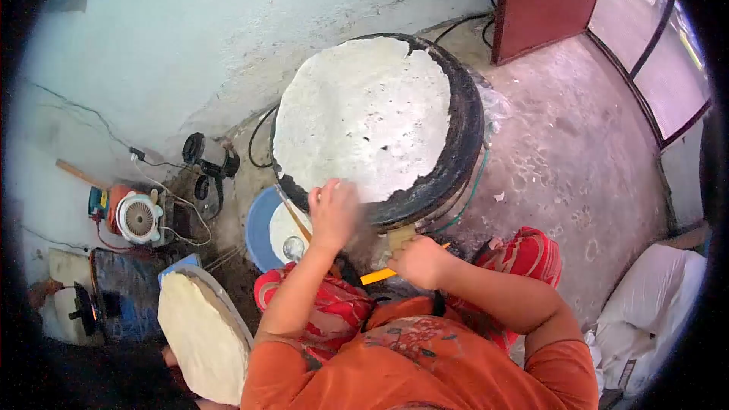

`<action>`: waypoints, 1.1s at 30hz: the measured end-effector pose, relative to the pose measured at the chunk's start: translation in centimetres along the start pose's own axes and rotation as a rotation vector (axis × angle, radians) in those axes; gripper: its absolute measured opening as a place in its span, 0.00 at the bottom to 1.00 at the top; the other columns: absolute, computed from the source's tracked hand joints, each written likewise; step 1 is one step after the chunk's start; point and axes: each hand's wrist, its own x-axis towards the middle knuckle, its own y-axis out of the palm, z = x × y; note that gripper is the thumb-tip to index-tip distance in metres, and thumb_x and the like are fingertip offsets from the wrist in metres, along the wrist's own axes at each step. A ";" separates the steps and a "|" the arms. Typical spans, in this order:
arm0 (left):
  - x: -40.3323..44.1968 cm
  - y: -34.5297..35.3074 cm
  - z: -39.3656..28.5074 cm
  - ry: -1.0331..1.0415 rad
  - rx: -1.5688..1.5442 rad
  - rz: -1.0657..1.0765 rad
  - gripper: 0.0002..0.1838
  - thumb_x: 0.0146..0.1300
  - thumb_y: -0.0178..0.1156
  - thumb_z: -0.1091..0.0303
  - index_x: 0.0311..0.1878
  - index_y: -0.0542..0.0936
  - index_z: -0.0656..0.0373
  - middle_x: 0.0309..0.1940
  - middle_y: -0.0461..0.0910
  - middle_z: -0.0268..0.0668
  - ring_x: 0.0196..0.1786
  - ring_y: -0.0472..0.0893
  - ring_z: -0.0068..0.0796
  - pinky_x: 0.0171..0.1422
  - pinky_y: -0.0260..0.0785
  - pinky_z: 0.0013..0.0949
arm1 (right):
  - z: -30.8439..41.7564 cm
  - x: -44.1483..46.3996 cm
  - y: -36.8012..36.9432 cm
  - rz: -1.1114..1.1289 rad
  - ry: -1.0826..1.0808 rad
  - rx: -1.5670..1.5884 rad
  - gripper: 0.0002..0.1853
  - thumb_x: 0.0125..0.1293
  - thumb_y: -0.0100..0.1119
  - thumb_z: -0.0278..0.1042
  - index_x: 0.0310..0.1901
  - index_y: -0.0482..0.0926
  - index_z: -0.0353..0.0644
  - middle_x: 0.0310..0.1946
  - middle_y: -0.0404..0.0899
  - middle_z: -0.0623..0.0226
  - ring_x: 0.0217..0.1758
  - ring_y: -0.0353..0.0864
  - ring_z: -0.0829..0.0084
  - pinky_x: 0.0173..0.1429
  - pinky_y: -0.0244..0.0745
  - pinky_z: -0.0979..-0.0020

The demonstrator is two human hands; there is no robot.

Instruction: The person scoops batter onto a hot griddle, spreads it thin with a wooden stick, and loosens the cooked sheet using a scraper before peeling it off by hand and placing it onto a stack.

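A large thin pale flatbread [364,118] lies on a round black griddle [467,114], with small holes and ragged edges. My left hand [332,212] is at the griddle's near left edge, by the flatbread's rim; it is blurred and its finger state is unclear. My right hand [421,260] is closed around a yellow-handled tool [380,275] just below the griddle's near edge. A blue basin [262,231] with whitish contents and a metal ladle [293,247] stands below and left of the griddle.
A stack of pale flatbreads [201,334] sits at the lower left. Beyond it are a blower [139,218] and cables by the wall. A red door panel [547,4] stands at the upper right, and white sacks [649,307] lie at the lower right.
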 end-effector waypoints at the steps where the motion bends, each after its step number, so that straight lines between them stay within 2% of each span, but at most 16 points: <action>1: -0.3 -0.3 -0.9 0.014 -0.075 0.080 0.18 0.47 0.63 0.64 0.44 0.77 0.52 0.52 0.71 0.35 0.60 0.64 0.42 0.58 0.53 0.48 | 0.1 -0.1 0.1 -0.023 0.005 -0.032 0.07 0.50 0.52 0.33 0.31 0.75 0.45 0.27 0.77 0.66 0.36 0.77 0.65 0.40 0.71 0.64; 5: -0.9 0.2 -1.1 -0.171 -0.278 0.122 0.24 0.49 0.62 0.56 0.51 0.73 0.48 0.60 0.65 0.37 0.64 0.60 0.47 0.62 0.51 0.53 | -0.1 -0.3 0.3 -0.103 -0.044 -0.034 0.07 0.50 0.52 0.33 0.32 0.75 0.46 0.27 0.77 0.67 0.37 0.77 0.65 0.40 0.71 0.65; 8: -2.1 8.9 5.4 -0.587 -0.397 -0.177 0.24 0.55 0.60 0.56 0.50 0.74 0.64 0.53 0.69 0.55 0.57 0.67 0.52 0.60 0.59 0.47 | -0.2 -0.1 0.8 -0.023 -0.020 -0.028 0.07 0.50 0.52 0.33 0.32 0.75 0.46 0.29 0.77 0.68 0.38 0.77 0.66 0.40 0.72 0.65; 10: -0.3 8.9 8.5 -1.231 -0.817 -0.170 0.27 0.55 0.59 0.58 0.51 0.71 0.71 0.51 0.71 0.56 0.53 0.72 0.50 0.57 0.63 0.40 | -0.4 -0.1 0.8 -0.022 -0.012 0.000 0.08 0.49 0.53 0.32 0.33 0.75 0.46 0.30 0.77 0.68 0.38 0.77 0.66 0.39 0.72 0.65; 12: 0.4 9.0 10.9 -1.340 -0.898 -0.143 0.28 0.54 0.60 0.57 0.51 0.71 0.72 0.49 0.73 0.54 0.51 0.74 0.46 0.53 0.65 0.42 | -0.5 -0.1 0.7 -0.021 -0.005 0.028 0.08 0.49 0.53 0.32 0.33 0.75 0.46 0.31 0.77 0.68 0.38 0.77 0.66 0.39 0.72 0.65; 14: 1.7 7.7 11.5 -1.653 -1.086 -0.089 0.28 0.54 0.61 0.56 0.48 0.72 0.72 0.41 0.76 0.49 0.38 0.76 0.40 0.39 0.69 0.41 | -0.5 -0.2 0.3 -0.014 0.005 0.003 0.09 0.48 0.54 0.32 0.34 0.75 0.45 0.31 0.77 0.69 0.38 0.77 0.66 0.39 0.72 0.65; 15: 1.3 9.2 13.2 -1.706 -1.132 -0.059 0.23 0.51 0.65 0.58 0.40 0.74 0.70 0.29 0.75 0.43 0.23 0.71 0.32 0.24 0.63 0.37 | -0.6 -0.1 0.3 -0.016 0.006 0.003 0.09 0.48 0.54 0.32 0.34 0.75 0.45 0.31 0.77 0.69 0.38 0.77 0.66 0.39 0.72 0.65; 16: 1.2 10.1 14.3 -1.705 -1.131 -0.058 0.23 0.51 0.65 0.58 0.40 0.74 0.70 0.29 0.75 0.43 0.23 0.71 0.32 0.24 0.63 0.37 | -0.6 -0.1 0.3 -0.007 0.013 0.001 0.10 0.47 0.55 0.32 0.34 0.75 0.45 0.30 0.77 0.69 0.38 0.77 0.66 0.39 0.72 0.64; 18: 1.2 11.4 15.5 -1.695 -1.155 0.086 0.14 0.55 0.63 0.56 0.36 0.74 0.56 0.25 0.71 0.33 0.19 0.65 0.23 0.18 0.54 0.28 | -0.6 -0.1 0.3 0.001 0.022 0.002 0.10 0.47 0.55 0.33 0.35 0.75 0.45 0.30 0.77 0.69 0.38 0.77 0.66 0.39 0.72 0.64; 20: 0.7 12.4 15.7 -1.606 -1.249 -0.055 0.11 0.53 0.64 0.60 0.29 0.74 0.55 0.18 0.68 0.30 0.15 0.61 0.20 0.15 0.48 0.27 | -0.6 0.0 0.1 0.025 0.020 -0.006 0.11 0.46 0.56 0.33 0.35 0.75 0.45 0.30 0.77 0.68 0.38 0.77 0.65 0.39 0.72 0.64; 22: 1.4 10.4 14.9 -1.689 -1.218 0.170 0.09 0.52 0.63 0.66 0.25 0.73 0.55 0.16 0.67 0.28 0.14 0.60 0.19 0.15 0.46 0.25 | -0.7 0.1 0.4 0.033 0.024 -0.002 0.12 0.46 0.56 0.33 0.35 0.75 0.45 0.30 0.77 0.68 0.38 0.77 0.65 0.39 0.72 0.64; 23: 1.5 9.3 14.2 -1.615 -1.206 0.098 0.07 0.46 0.64 0.73 0.20 0.74 0.59 0.14 0.68 0.29 0.14 0.62 0.20 0.17 0.51 0.28 | -0.7 0.1 0.3 0.044 0.027 0.000 0.12 0.45 0.57 0.33 0.35 0.75 0.45 0.30 0.77 0.68 0.39 0.77 0.65 0.39 0.72 0.63; 24: 1.6 8.3 13.3 -1.611 -1.208 0.098 0.07 0.46 0.64 0.73 0.20 0.74 0.59 0.14 0.68 0.29 0.14 0.62 0.20 0.17 0.51 0.28 | -0.7 0.1 0.1 0.042 0.030 -0.002 0.12 0.45 0.57 0.33 0.35 0.75 0.45 0.30 0.77 0.68 0.39 0.77 0.65 0.39 0.72 0.63; 26: 1.9 6.8 12.0 -1.325 -1.337 -0.202 0.07 0.47 0.64 0.72 0.22 0.75 0.58 0.15 0.68 0.28 0.15 0.63 0.18 0.18 0.51 0.25 | -0.6 0.1 -0.8 -0.016 0.011 -0.008 0.12 0.46 0.57 0.33 0.36 0.75 0.46 0.30 0.76 0.67 0.38 0.77 0.64 0.38 0.72 0.63; 32: -1.3 4.6 9.6 -1.350 -1.607 -0.321 0.07 0.51 0.64 0.72 0.26 0.75 0.60 0.17 0.68 0.29 0.17 0.66 0.20 0.20 0.56 0.22 | -0.9 -0.4 -2.4 -0.204 0.091 0.277 0.17 0.47 0.58 0.34 0.42 0.76 0.45 0.32 0.77 0.65 0.37 0.78 0.60 0.38 0.73 0.62; 33: -1.8 4.6 9.1 -1.497 -1.582 -0.346 0.07 0.51 0.63 0.71 0.26 0.74 0.60 0.18 0.69 0.31 0.18 0.67 0.23 0.22 0.59 0.25 | -1.0 -0.4 -3.0 -0.200 0.089 0.278 0.17 0.47 0.58 0.34 0.42 0.76 0.45 0.32 0.77 0.65 0.37 0.78 0.60 0.38 0.73 0.62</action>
